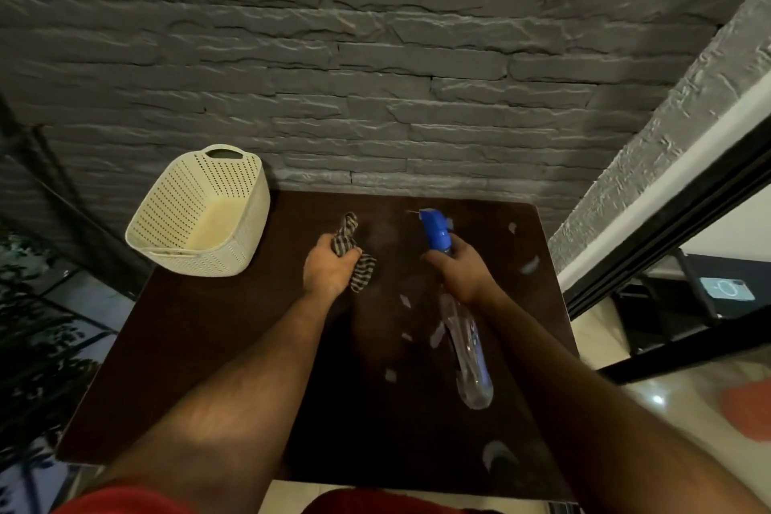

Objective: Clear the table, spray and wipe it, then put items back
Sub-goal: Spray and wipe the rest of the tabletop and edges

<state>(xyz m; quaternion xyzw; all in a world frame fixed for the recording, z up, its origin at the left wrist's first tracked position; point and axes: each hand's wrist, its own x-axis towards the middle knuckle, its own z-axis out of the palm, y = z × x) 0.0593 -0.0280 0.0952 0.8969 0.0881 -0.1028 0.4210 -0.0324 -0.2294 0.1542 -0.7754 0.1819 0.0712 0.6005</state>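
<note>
1. The spray bottle [463,330] hangs over the dark worktop [217,346] at about 3 o'clock, the right hand [461,269] gripping its neck.
2. At 12 o'clock, the left hand [329,267] clutches the checked cloth [354,250].
3. The cream basket [200,213] sits at 10 o'clock.
4. Spraying seems underway; wiping likely follows, needing the cloth pressed flat.

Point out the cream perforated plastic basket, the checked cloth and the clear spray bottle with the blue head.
Cream perforated plastic basket [233,200]: head view, right wall.
Checked cloth [364,269]: head view, hanging end.
Clear spray bottle [434,230]: head view, blue head.
</note>
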